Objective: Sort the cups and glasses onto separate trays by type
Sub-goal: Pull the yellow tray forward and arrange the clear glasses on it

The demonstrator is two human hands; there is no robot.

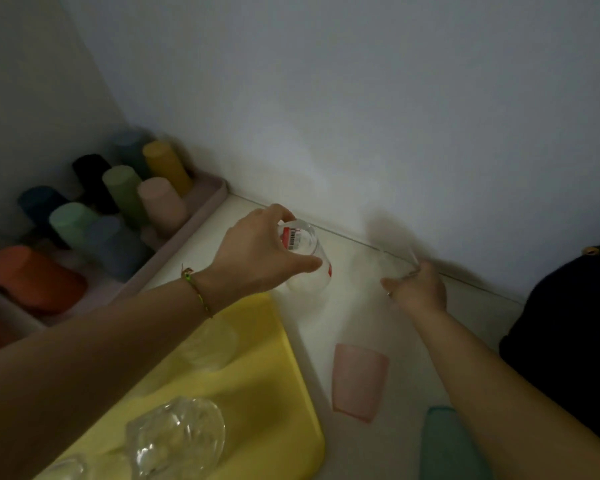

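the left hand [257,251] has its grip curled round a labelled glass [302,244] at centre, above the worktop [354,317]; the right hand [418,289] pinches a blurred glass [383,268] at 3 o'clock. best carry both to the yellow tray [257,375] at 7 o'clock, setting them clear of the glasses [177,434] on it.

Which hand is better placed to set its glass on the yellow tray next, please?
Left, probably: the left hand grips the labelled glass beside the far corner of the yellow tray, while the right hand holds its blurred glass farther away, near the wall.
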